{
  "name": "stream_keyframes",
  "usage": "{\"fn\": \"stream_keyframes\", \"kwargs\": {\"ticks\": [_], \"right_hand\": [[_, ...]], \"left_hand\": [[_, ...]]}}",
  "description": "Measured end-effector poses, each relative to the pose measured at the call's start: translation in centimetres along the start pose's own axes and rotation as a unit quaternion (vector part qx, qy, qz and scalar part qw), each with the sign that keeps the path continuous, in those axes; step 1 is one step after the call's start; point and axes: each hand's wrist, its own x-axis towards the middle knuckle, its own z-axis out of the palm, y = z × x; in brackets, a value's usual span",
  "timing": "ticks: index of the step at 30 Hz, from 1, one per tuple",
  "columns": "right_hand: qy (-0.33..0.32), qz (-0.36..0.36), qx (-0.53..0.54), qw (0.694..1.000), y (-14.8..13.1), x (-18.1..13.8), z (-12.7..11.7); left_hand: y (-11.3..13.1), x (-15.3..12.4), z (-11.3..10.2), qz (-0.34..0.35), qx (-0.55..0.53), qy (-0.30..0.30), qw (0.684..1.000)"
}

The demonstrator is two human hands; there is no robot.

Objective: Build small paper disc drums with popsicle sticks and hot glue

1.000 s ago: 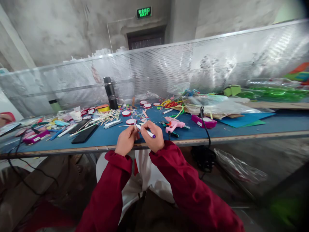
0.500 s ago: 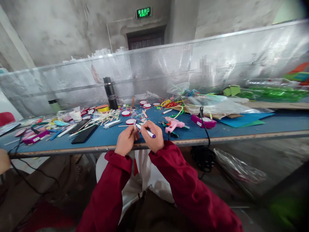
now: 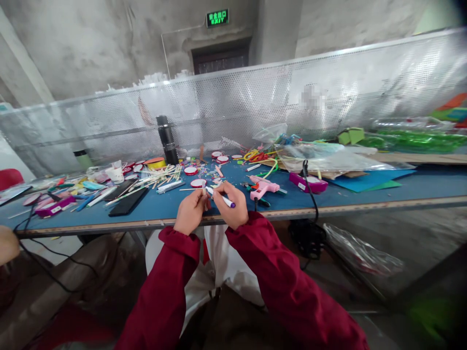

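Observation:
Both my hands are raised over the near edge of the blue work table (image 3: pixel 365 197). My right hand (image 3: pixel 231 206) is closed round a white marker with a purple end (image 3: pixel 223 198), its tip pointing left. My left hand (image 3: pixel 189 212) is pinched on a small pale piece (image 3: pixel 204 190) that I cannot make out, held right against the marker's tip. Both sleeves are dark red.
A pink glue gun (image 3: pixel 263 187) lies just right of my hands, its black cord (image 3: pixel 310 194) hanging over the edge. A black flask (image 3: pixel 167 140), a black phone (image 3: pixel 127 201), red-white tape rolls, sticks and plastic bags litter the table. Another person's hand (image 3: pixel 7 243) shows at far left.
My hands and the marker have barely moved. The other person's hand at the far left has dropped from the table's level to below its edge.

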Motion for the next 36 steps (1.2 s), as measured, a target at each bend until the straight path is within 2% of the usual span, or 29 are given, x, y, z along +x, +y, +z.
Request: {"fn": "stream_keyframes", "kwargs": {"ticks": [36], "right_hand": [[-0.014,-0.01,-0.007,1.0,-0.05,-0.04,-0.13]], "left_hand": [[0.31,-0.03,0.02,0.002,0.018,0.005,1.0]]}}
